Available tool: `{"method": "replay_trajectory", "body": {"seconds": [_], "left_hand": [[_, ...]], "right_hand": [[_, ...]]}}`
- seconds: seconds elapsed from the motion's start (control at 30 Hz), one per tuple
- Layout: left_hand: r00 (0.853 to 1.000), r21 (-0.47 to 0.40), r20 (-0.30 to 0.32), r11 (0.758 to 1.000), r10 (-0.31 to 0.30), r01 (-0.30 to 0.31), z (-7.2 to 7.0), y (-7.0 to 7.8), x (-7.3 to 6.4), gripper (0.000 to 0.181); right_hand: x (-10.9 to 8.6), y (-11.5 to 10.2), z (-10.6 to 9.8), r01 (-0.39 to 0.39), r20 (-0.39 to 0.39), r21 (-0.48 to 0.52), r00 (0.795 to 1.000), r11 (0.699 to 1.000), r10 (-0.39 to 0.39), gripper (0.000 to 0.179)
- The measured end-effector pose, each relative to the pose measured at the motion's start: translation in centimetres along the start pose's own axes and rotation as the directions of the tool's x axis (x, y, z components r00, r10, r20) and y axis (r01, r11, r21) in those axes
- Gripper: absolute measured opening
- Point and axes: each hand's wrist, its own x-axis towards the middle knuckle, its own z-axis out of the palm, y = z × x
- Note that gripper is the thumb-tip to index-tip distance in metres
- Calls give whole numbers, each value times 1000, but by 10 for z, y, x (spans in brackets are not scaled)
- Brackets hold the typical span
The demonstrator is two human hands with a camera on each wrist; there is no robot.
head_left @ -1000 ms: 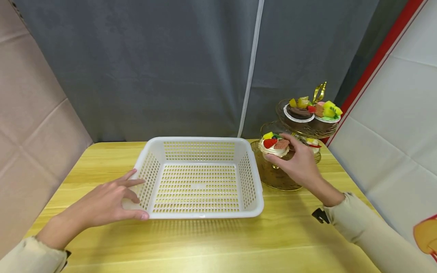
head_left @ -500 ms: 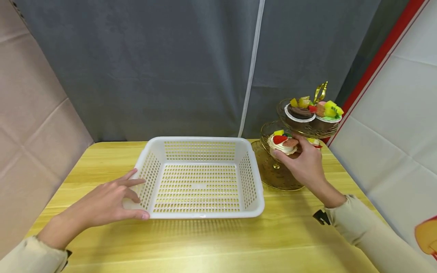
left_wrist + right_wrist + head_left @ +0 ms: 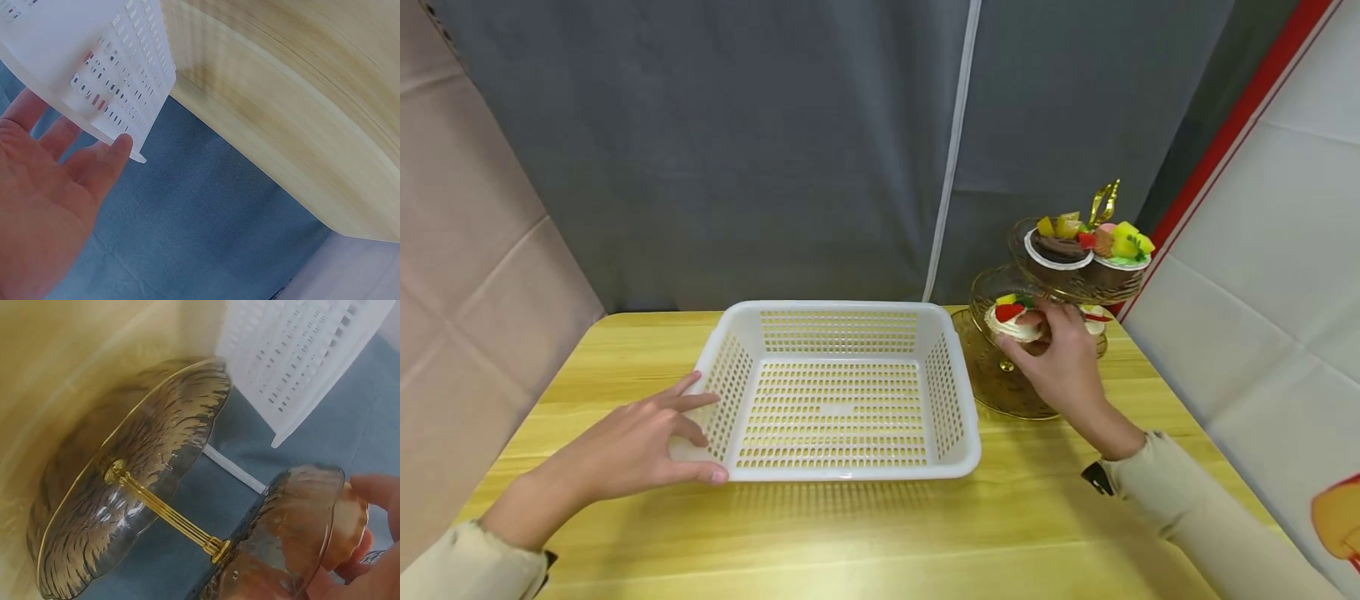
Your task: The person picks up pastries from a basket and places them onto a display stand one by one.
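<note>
My right hand (image 3: 1063, 354) holds a cream cupcake (image 3: 1011, 327) topped with a strawberry and other fruit pieces, thumb on the near side and fingers behind. The cupcake is at the middle tier of a brown glass cake stand (image 3: 1011, 392). In the right wrist view the cupcake's pale side (image 3: 350, 531) shows beyond that tier's rim, against the fingers. At the left, my left hand (image 3: 632, 442) grips the short side of a white plastic basket (image 3: 850, 475), fingers over its rim and thumb at the front corner. Nothing lies inside the basket.
Two chocolate cups (image 3: 1058, 250) with fruit toppings stand on the top tier, under a gold handle (image 3: 1103, 202). Another cream cake (image 3: 1097, 319) is partly hidden behind my right hand. A grey curtain (image 3: 737, 167) backs the wooden table (image 3: 820, 550).
My right hand first moved right with the cupcake, then slightly back left, bringing it lower over the middle tier. The left hand and basket have stayed still.
</note>
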Motion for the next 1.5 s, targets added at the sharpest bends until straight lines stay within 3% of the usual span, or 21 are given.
{"method": "replay_trajectory", "body": {"seconds": [0.17,0.47,0.63,0.9,1.13,1.23,1.33,1.4,1.5], "left_hand": [[1000,4,5,1000,-7,7,1,0,0,46],[1000,3,1,1000,5,-5,1,-1,1,45],[1000,5,0,1000,4,-4,0,-2,0,44],[1000,20,-2,1000,21,-21,-1,-3,1,45],[999,29,6,999,39,-40,-5,-2,3,58],[999,40,-35,999,23,-22,-6,-4,4,61],[991,75,-130,997,39,-30,-7,-10,6,57],[975,106,-208,993,76,-55,-5,-17,9,54],[938,165,-320,983,131,-81,-4,-29,13,53]], "right_hand": [[-3,3,4,53,-1,-42,999,998,-53,48],[-9,-4,4,55,-30,-113,998,992,-58,51],[-12,-6,3,101,-47,-116,993,988,-107,50],[-25,-4,-13,186,-104,-102,975,977,-197,52],[-27,17,-35,225,-219,-200,938,954,-267,46],[-27,29,-44,189,-241,-236,939,953,-246,51],[-28,39,-51,151,-222,-278,951,948,-217,54],[-29,46,-55,130,-218,-301,955,945,-201,53],[-28,55,-60,107,-203,-322,963,941,-179,55]]}}
